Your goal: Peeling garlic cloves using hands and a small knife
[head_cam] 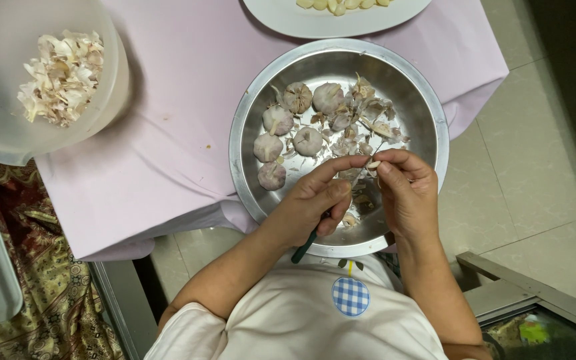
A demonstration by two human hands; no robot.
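A small pale garlic clove [373, 164] sits pinched between the fingertips of both hands, above the round shiny steel bowl [428, 107], toward its 5 o'clock side. The left hand [315, 203] curls closed around a green-handled knife [305, 248], its forefinger stretched toward the clove. The right hand [408, 193] bends inward, fingers closed on the clove. Whole purple-white garlic bulbs [308, 141] lie at the bowl's 10 o'clock. A translucent plastic tub of papery garlic skins [63, 77] stands at 10 o'clock on the lilac-clothed worktop [181, 100].
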